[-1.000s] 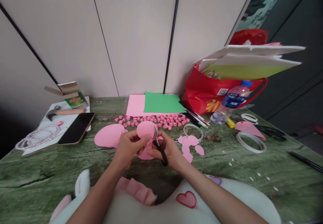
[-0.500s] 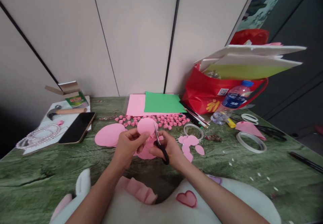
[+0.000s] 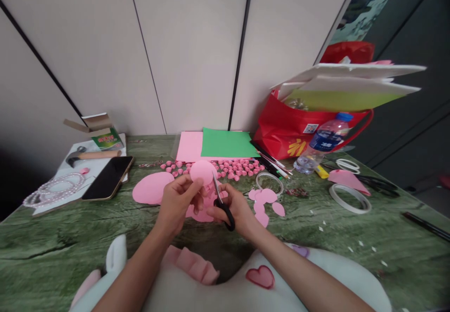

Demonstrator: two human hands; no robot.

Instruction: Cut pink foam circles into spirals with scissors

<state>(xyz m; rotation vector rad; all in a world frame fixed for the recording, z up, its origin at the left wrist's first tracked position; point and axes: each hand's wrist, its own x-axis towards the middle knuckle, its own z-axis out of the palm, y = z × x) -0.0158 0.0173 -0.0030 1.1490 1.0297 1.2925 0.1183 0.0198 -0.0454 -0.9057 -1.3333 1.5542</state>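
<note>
My left hand [image 3: 181, 197] pinches a round pink paper piece [image 3: 203, 172] between thumb and fingers, holding it up above the table. My right hand [image 3: 234, 206] is closed around black-handled scissors [image 3: 225, 211], whose blades point up and away beside the paper's right edge. Under my hands lie more pink paper pieces [image 3: 204, 214], partly covered by the fingers. To the left rests a larger pink paper oval [image 3: 152, 188]. Small pink petal-shaped cutouts [image 3: 265, 195] lie to the right of my right hand.
Many small pink rolled pieces [image 3: 235, 169] line the area behind my hands, before green paper [image 3: 228, 143]. A phone [image 3: 108, 178], hammer [image 3: 94, 155] and bead string [image 3: 58, 190] lie left. Tape rolls [image 3: 349, 199], a bottle [image 3: 323, 143] and a red bag [image 3: 277, 129] stand right.
The round pink paper has shifted slightly left and up in my left hand, and the scissors' tips have moved slightly left with it.
</note>
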